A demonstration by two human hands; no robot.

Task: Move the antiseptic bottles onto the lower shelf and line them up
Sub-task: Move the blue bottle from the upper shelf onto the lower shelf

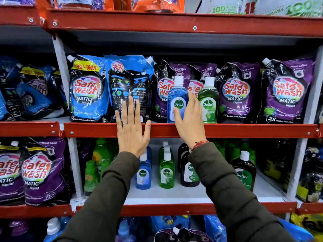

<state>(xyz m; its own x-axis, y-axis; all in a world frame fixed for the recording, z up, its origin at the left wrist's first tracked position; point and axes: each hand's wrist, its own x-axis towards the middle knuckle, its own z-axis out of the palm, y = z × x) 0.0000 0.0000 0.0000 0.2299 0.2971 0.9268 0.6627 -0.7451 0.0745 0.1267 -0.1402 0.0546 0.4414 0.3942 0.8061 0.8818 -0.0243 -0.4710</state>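
Observation:
Two antiseptic bottles stand at the front of the upper shelf (244, 131): a blue bottle (176, 96) and a green bottle (208, 100), both with white caps. My right hand (189, 123) is open with fingers spread, its thumb touching the blue bottle's right side, between the two bottles. My left hand (132, 126) is open and flat in front of the shelf edge, left of the blue bottle. On the lower shelf (174, 196) stand a blue bottle (143, 173), a green bottle (167, 169) and brown bottles (189, 173), (244, 172), partly hidden by my sleeves.
Blue (87, 89) and purple (286, 91) detergent pouches fill the upper shelf behind the bottles. Green bottles (100, 154) crowd the back of the lower shelf. Grey uprights (61, 62) divide the bays. More pouches sit on the left bay (35, 172).

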